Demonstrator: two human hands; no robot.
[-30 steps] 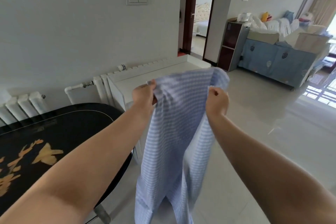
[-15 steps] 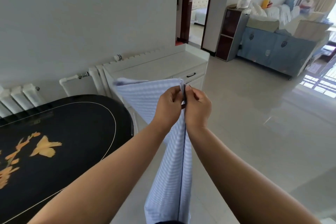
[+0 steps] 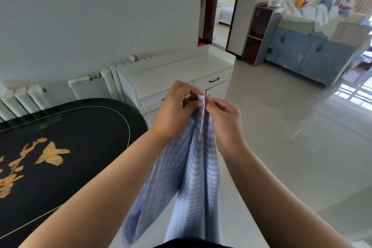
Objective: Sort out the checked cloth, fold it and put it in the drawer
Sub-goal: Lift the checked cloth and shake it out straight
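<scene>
Left hand and right hand meet in mid-air, fingertips pinched on the top edge of the checked cloth. Soft blue-and-white fabric hangs in long limp folds between the forearms, before the white drawer cabinet, beside the glossy black oval table.

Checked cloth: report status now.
Left hand and right hand both pinch checked cloth at top, hanging mid-air. Drawer shut. Path clear.
</scene>
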